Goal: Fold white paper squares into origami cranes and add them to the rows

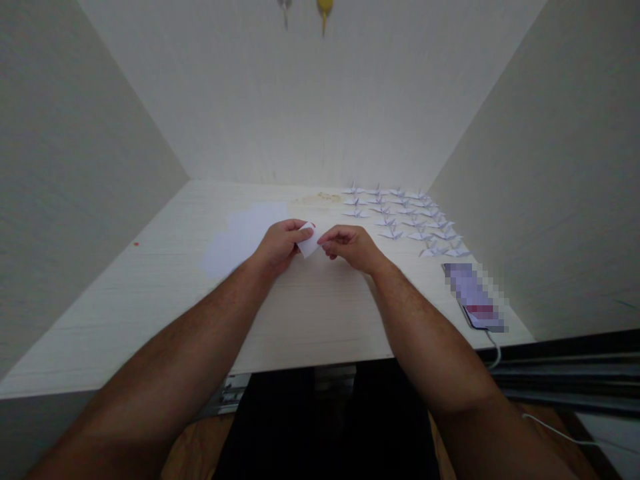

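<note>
Above the middle of the white table, my left hand (281, 245) grips a small folded piece of white paper (309, 245) between thumb and fingers. My right hand (350, 245) is curled, with thumb and index finger pinched at the paper's right edge. How the paper is folded inside is too small to make out. Loose white paper sheets (240, 233) lie flat on the table to the left, partly behind my left hand and forearm. Several white folded paper cranes (407, 212) stand in rows at the back right, beyond my right hand.
A phone (473, 297), its screen blurred out, lies at the table's right side with a white cable (496, 352) running over the front edge. Walls enclose the table (320, 313) at left, right and back. A small red spot (136, 244) is at far left.
</note>
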Demonstrator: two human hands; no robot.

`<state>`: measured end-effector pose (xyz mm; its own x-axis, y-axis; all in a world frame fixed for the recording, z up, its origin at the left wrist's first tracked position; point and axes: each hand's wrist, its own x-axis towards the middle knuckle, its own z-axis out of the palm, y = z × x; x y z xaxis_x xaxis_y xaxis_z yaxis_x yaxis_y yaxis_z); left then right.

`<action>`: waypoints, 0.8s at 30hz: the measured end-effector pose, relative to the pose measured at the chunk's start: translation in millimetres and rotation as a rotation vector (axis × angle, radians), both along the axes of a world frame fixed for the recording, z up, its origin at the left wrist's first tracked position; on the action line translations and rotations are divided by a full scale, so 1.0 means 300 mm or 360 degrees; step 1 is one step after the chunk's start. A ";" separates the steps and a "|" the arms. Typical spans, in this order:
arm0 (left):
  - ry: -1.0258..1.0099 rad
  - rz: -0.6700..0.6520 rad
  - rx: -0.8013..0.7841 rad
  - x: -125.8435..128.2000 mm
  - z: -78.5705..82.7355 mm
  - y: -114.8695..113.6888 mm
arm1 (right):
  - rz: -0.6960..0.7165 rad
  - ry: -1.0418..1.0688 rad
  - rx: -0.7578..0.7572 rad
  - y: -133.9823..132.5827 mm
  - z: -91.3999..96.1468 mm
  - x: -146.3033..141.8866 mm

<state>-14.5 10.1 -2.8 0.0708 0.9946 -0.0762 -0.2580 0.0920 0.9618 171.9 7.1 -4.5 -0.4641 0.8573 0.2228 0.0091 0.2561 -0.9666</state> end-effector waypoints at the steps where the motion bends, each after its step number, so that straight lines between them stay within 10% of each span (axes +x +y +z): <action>1: 0.0026 0.0017 0.0014 0.000 -0.001 0.000 | 0.0002 -0.0020 -0.0004 -0.002 0.005 0.001; 24: 0.0649 -0.0051 0.0310 0.005 0.022 -0.025 | -0.0539 -0.0244 -0.0174 0.002 0.016 -0.003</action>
<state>-12.9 2.7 3.9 0.1047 0.9909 0.0843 0.1455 -0.0991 0.9844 170.9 7.7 0.4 -0.1718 0.9825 0.0717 0.2222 0.1095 -0.9688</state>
